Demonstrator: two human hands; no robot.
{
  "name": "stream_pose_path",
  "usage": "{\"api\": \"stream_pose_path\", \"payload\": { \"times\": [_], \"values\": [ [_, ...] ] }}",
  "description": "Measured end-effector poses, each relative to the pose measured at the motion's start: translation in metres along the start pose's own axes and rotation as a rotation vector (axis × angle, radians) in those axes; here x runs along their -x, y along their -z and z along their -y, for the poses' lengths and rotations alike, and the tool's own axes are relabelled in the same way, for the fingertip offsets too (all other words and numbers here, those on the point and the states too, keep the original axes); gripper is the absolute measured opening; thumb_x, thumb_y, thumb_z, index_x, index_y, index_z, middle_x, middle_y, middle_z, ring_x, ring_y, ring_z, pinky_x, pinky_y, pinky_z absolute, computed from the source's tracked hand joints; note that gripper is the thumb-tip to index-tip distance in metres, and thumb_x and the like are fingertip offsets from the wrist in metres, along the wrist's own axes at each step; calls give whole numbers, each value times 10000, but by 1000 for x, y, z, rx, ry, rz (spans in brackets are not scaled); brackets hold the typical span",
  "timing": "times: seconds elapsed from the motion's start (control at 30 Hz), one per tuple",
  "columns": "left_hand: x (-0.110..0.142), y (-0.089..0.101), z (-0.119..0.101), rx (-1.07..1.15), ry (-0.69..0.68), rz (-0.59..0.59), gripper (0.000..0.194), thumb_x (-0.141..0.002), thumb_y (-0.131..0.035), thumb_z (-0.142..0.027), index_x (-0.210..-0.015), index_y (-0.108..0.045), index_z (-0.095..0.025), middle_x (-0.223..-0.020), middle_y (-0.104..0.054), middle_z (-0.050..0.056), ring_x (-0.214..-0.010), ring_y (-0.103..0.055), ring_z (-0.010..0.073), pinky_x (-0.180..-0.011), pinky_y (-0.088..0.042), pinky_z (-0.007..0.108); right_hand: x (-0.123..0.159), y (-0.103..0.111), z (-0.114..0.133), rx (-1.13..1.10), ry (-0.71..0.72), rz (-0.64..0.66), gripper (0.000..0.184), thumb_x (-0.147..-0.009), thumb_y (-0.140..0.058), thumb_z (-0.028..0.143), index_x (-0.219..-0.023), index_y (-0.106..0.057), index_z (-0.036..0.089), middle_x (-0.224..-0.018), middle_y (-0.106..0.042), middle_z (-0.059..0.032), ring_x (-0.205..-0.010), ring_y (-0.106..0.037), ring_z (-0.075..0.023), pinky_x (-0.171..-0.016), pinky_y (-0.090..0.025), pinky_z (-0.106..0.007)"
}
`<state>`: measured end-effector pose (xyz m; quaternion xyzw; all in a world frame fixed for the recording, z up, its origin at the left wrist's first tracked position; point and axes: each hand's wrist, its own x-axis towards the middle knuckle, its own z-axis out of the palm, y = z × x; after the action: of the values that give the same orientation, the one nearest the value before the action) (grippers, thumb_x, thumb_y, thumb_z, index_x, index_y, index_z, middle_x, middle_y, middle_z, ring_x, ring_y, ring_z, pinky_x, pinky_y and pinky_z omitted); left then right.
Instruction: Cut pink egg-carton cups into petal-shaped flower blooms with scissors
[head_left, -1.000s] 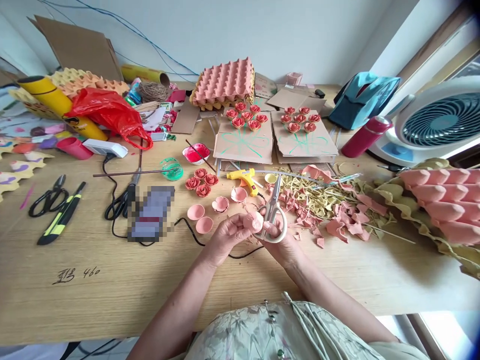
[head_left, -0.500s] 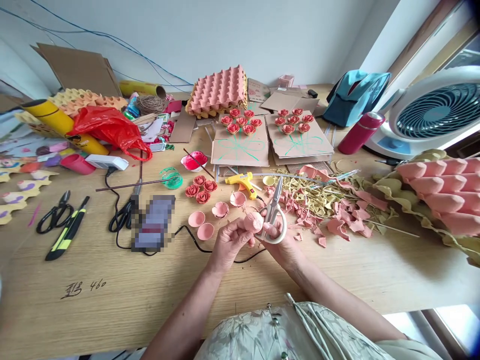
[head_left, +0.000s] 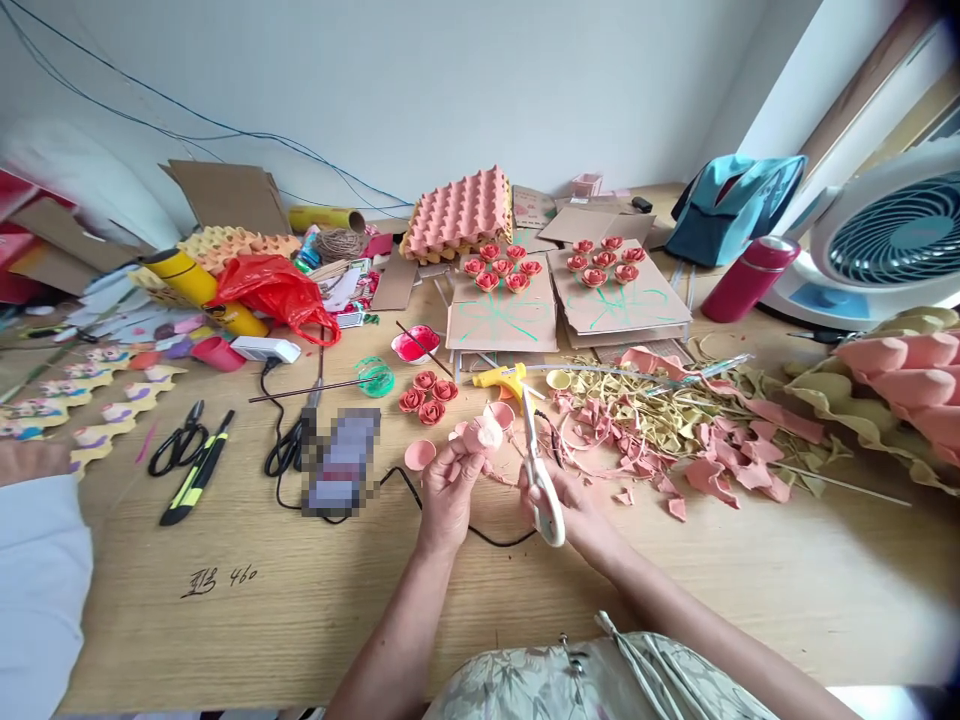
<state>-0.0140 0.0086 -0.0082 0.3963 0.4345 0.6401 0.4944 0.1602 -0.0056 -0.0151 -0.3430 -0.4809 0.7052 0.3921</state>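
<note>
Pinching a pink paper cup (head_left: 485,434) between thumb and fingers, left hand (head_left: 448,490) sits in front of the torso, above the tabletop (head_left: 360,610). Grip narrow. Right hand (head_left: 574,505) closed around the white handles of the scissors (head_left: 549,510), just beside the cup. Whether the 2 blades are parted: cannot tell.

Handling, my judgement: hold the cup lightly by its edge, since hard pressure may crease it. Left fingertips best kept behind the blade line; turn the cup rather than twist the scissors wrist. Short, shallow closings would be kinder to thin pulp than 1 long bite.

Scissors: tips point away from the body, a touch leftward; handles toward the body. Long axis runs near to far, slightly slanted. Cup: roundish, no clear long axis; which way its mouth faces, cannot tell.

Nearby: yellow glue gun (head_left: 501,376) beyond the hands, nozzle to the left; 4 red flowers (head_left: 430,410) left of it; pink and tan scraps (head_left: 705,450) to the right. Far left, another person's pale sleeve (head_left: 37,590).
</note>
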Motion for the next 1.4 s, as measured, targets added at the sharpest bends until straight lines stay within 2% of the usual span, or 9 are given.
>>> {"api": "stream_pose_path", "payload": {
  "times": [0.13, 0.37, 0.53, 0.97, 1.17, 1.4],
  "values": [
    [-3, 1, -9, 45, -42, -83, 329, -710, -852, -467, -791, -711, -181, -686, -628, -14, -653, -549, 104, -678, -466, 232, 2, -1, -3, 102, -42, 94, 434, -869, -673, 600, -806, -515, 201, -647, -500, 43, -561, -406, -101, -526, -319, -239],
    [-5, 4, -14, 119, -55, -180, 339, -706, -858, -465, -797, -707, -176, -682, -614, -21, -656, -530, 101, -702, -466, 243, 7, -3, 4, 303, -21, 182, 367, -901, -617, 548, -824, -522, 202, -727, -498, 23, -653, -432, -135, -603, -340, -270],
    [-4, 3, -16, 175, -60, -161, 287, -734, -850, -425, -792, -718, -177, -667, -613, -23, -670, -533, 98, -700, -451, 229, 8, -5, 7, 473, -27, 209, 341, -893, -596, 525, -827, -525, 198, -769, -522, 5, -717, -460, -162, -663, -368, -295],
    [2, -4, -21, 150, -26, -137, 313, -709, -854, -442, -773, -705, -175, -718, -632, -9, -662, -542, 106, -693, -468, 246, 10, 2, -3, 591, 36, 181, 215, -926, -605, 391, -869, -537, 194, -808, -531, 9, -706, -443, -145, -636, -349, -274],
    [5, -6, -22, 171, -8, -116, 308, -721, -846, -451, -789, -720, -179, -731, -638, -7, -667, -557, 102, -681, -476, 235, 10, 4, -6, 610, 115, 182, 261, -942, -585, 456, -893, -554, 201, -811, -537, -4, -712, -452, -155, -639, -370, -282],
    [8, -12, -26, 218, 57, -100, 358, -669, -879, -469, -783, -722, -168, -735, -645, -1, -653, -555, 92, -646, -471, 215, 10, 7, -4, 705, 203, 160, 146, -944, -578, 348, -902, -564, 208, -833, -550, -16, -745, -465, -171, -676, -395, -297]
  ]
}}
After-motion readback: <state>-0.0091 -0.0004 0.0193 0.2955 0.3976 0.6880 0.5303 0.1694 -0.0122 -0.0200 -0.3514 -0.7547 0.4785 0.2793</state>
